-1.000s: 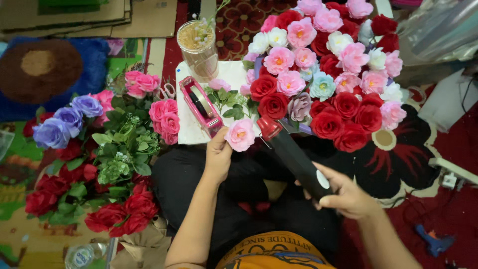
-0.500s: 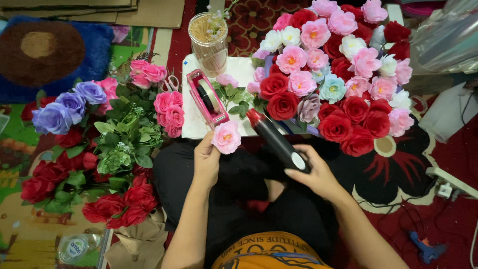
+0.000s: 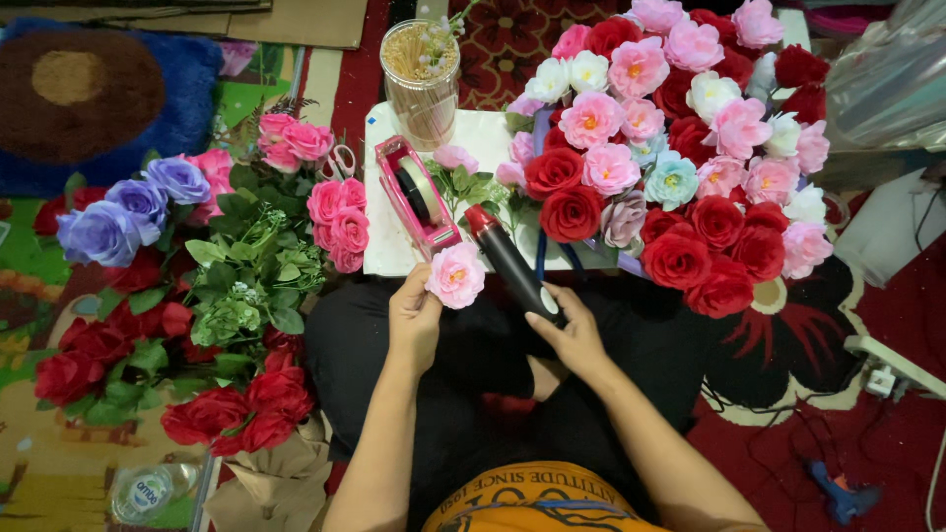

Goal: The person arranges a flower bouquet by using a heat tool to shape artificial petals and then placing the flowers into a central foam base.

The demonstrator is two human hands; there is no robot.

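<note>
My left hand (image 3: pixel 414 317) holds a pink artificial rose (image 3: pixel 455 275) by its base, just above my lap. My right hand (image 3: pixel 570 335) grips a black tool with a red tip (image 3: pixel 507 258), angled up and left so the tip sits beside the rose. Both hands are close together in front of a white board (image 3: pixel 488 133). A large bouquet of red, pink, white and pale blue roses (image 3: pixel 680 148) lies to the right of the tool.
A pink tape dispenser (image 3: pixel 419 197) and a clear jar of thin sticks (image 3: pixel 422 84) stand on the white board. Loose purple, pink and red roses with green foliage (image 3: pixel 236 276) lie at left, with scissors (image 3: pixel 340 163). A plastic bottle (image 3: pixel 148 490) lies at bottom left.
My right hand has drawn the black tool left and nearer to me, bringing its red tip next to the pink rose. The left hand has stayed about where it was.
</note>
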